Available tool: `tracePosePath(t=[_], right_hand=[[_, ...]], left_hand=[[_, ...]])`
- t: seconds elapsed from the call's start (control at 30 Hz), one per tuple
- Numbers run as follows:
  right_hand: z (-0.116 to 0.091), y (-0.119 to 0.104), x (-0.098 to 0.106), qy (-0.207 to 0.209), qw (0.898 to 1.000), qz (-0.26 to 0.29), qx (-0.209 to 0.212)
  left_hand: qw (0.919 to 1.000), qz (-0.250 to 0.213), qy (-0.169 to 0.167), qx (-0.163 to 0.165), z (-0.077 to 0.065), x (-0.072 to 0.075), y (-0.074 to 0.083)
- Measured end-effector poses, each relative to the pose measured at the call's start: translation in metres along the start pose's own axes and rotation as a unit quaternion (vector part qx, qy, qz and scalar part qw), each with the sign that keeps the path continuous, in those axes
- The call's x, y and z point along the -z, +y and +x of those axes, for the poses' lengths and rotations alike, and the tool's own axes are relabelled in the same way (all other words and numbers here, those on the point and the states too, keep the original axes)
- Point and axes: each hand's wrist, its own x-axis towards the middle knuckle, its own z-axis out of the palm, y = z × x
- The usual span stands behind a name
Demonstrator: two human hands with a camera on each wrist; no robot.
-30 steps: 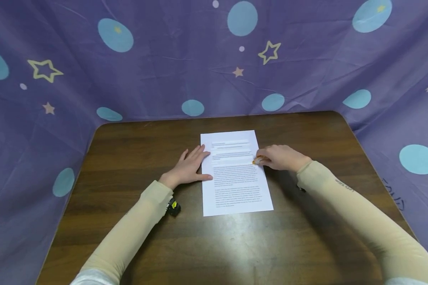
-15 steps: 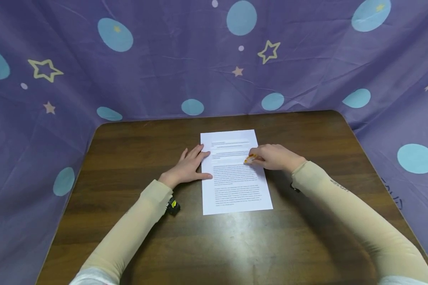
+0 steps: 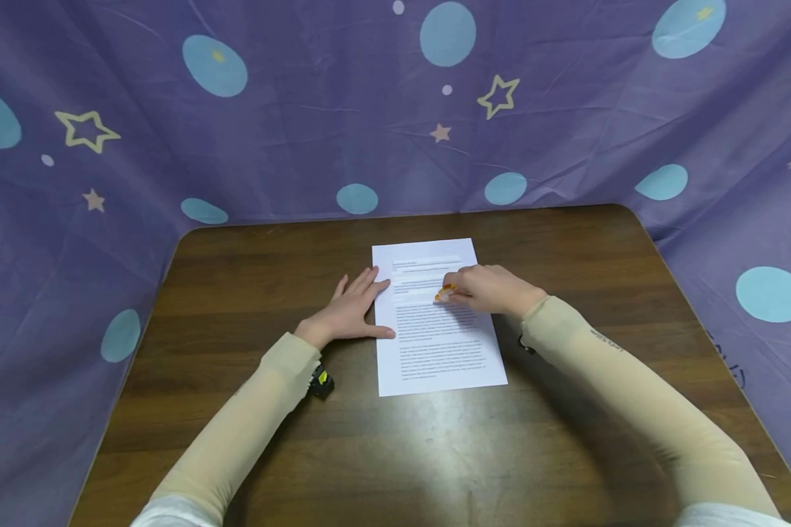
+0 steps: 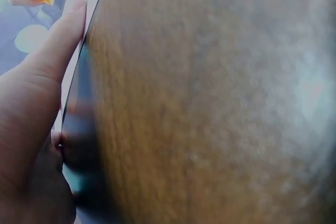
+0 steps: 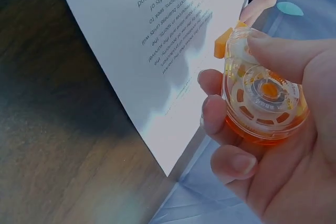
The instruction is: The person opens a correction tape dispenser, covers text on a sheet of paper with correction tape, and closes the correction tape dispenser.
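A printed sheet of paper point(image 3: 448, 369) lies on the wooden table, with white strips across several of its upper lines. My left hand point(image 3: 348, 309) rests with spread fingers along the sheet's left edge, thumb lower on the same edge. With my right hand point(image 3: 494, 288) I grip a clear and orange correction tape point(image 5: 265, 95), its thumb on one side and curled fingers on the other. In the head view the tape's tip sits over the upper middle of the sheet, just above the dense paragraph. Part of the text lies hidden under the right hand.
The brown table point(image 3: 250, 249) extends around the sheet on all sides. A purple curtain point(image 3: 290, 110) with blue dots and stars hangs behind and at both sides. A small black wrist device point(image 3: 320, 382) sits under the left forearm.
My right hand has slid leftward with the correction tape, from the sheet's right edge to its middle. The left hand has stayed at the left edge.
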Motion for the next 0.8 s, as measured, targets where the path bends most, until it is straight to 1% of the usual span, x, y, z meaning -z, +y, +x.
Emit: tracePosePath(t=[0.1, 0.23, 0.33, 0.47, 0.63, 0.8], right_hand=[[0.002, 0.000, -0.002, 0.001, 1.000, -0.005, -0.001], [0.004, -0.001, -0.006, 0.009, 1.000, -0.003, 0.012], [0.008, -0.006, -0.007, 0.016, 1.000, -0.007, 0.023], [0.015, -0.014, -0.008, 0.016, 0.999, -0.014, 0.030], [0.026, -0.021, -0.011, -0.002, 0.999, -0.024, 0.031], [0.032, -0.027, -0.013, -0.022, 0.999, -0.039, 0.017]], left_hand=[[1.0000, -0.004, -0.001, 0.000, 0.000, 0.000, 0.000], [1.0000, -0.005, -0.002, 0.001, 0.001, -0.001, -0.001], [1.0000, -0.004, -0.001, -0.001, 0.002, -0.001, -0.001], [1.0000, -0.005, -0.004, -0.003, 0.001, 0.000, -0.002], [0.9999, -0.009, -0.008, -0.001, -0.001, 0.001, -0.002], [1.0000, -0.005, -0.006, 0.000, -0.001, 0.001, -0.002]])
